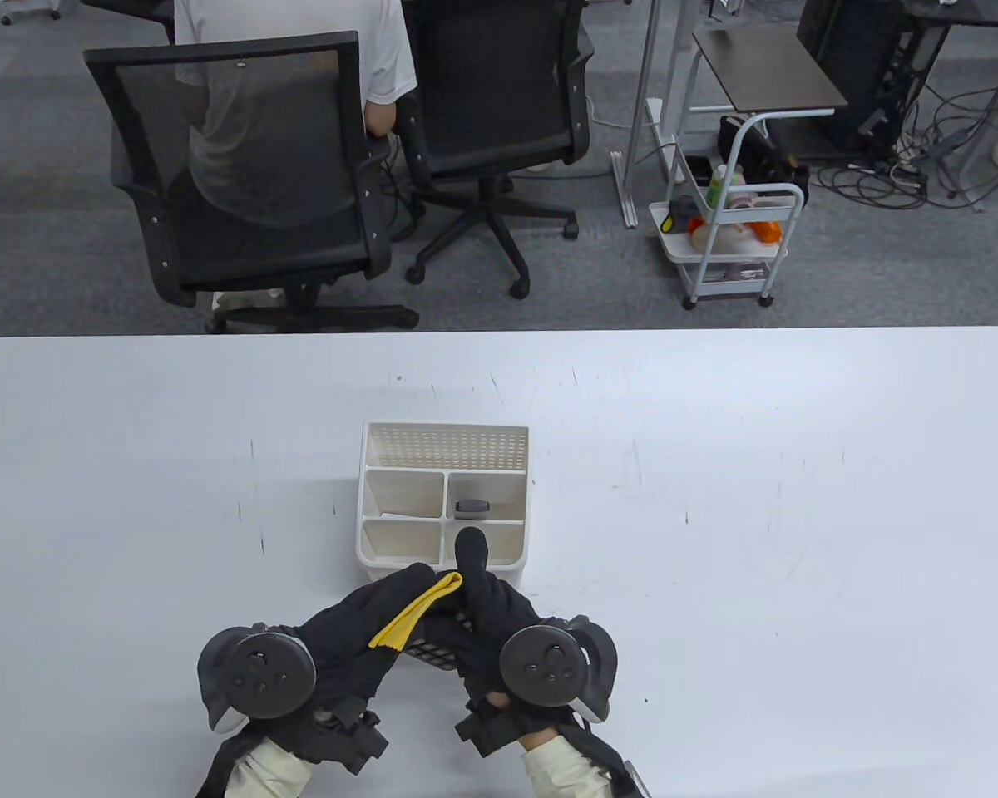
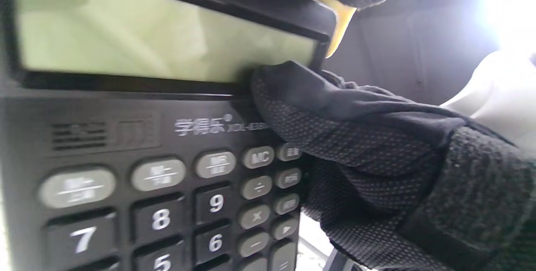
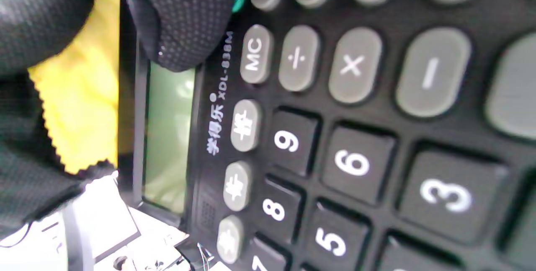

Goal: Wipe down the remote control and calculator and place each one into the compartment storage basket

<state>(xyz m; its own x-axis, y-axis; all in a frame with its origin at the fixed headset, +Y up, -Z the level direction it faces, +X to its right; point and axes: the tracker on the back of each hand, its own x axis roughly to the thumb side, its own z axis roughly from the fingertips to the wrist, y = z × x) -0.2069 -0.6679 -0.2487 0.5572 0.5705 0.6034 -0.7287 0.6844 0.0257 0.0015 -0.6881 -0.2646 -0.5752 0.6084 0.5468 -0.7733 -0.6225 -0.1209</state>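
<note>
The calculator (image 1: pixel 441 644), black with grey function keys and a pale green display, is held just above the bench (image 1: pixel 798 515) between both gloved hands, near the front edge and just in front of the white storage basket (image 1: pixel 366 507). From the table view I see only a strip of its keypad between the gloves. My right hand (image 1: pixel 491 607) has its grip closed around the calculator's right side; the left wrist view shows its thumb (image 2: pixel 293 95) lying across the corner of the display beside the MC key. My left hand (image 1: pixel 366 632) pinches a yellow cloth (image 1: pixel 412 615) and holds it against the top edge of the calculator, above the display; the right wrist view shows the cloth's zigzag edge tucked under the left glove's fingers (image 3: pixel 46 19). Each hand carries a round grey tracker (image 1: pixel 258 673) on its back.

The basket stands in the middle of the bench, with a perforated back wall and four small front compartments. A small dark grey object (image 1: pixel 471 506) lies in the rear right compartment; I cannot tell from here whether it is the remote control. The other three compartments look unoccupied from this angle, though my right hand's raised finger covers part of the front right one.

Beyond the bench, a person in a white shirt (image 1: pixel 299 75) sits in a black mesh office chair (image 1: pixel 241 174), facing away, and a white trolley (image 1: pixel 732 241) holds assorted items.
</note>
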